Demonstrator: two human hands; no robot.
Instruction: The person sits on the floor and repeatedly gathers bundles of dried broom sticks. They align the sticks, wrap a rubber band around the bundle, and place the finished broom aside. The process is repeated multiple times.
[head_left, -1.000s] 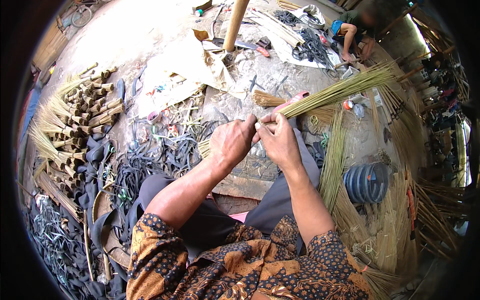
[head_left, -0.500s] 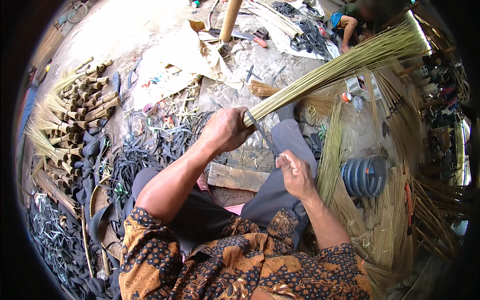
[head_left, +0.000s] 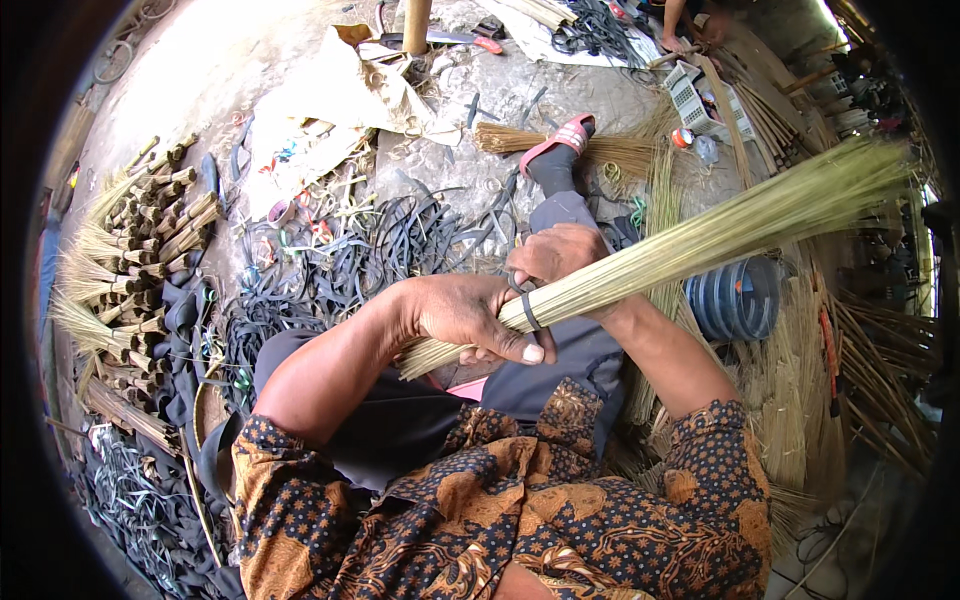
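A long bundle of thin greenish-yellow broom sticks (head_left: 640,255) slants across my lap, its loose tips fanning out to the upper right. My left hand (head_left: 462,312) is closed round it near the butt end, thumb lying along the near side. Just beyond the thumb a black rubber strip (head_left: 531,306) loops around the bundle. At the far side of the sticks my right hand (head_left: 562,252) is closed, its fingertips pinching the strip close to the loop. My right forearm passes beneath the bundle, and part of that hand is hidden behind it.
Small tied stick bundles (head_left: 140,260) are piled at the left. Black rubber strips (head_left: 350,240) litter the floor ahead. A blue plastic jug (head_left: 735,298) lies at right near loose sticks. A large knife (head_left: 450,40) lies at the back; another person's hand (head_left: 678,44) shows top right.
The bundle has come lower and closer, its butt end now showing left of my left hand. My right hand has moved up to the bundle's far side. The strip now encircles the sticks.
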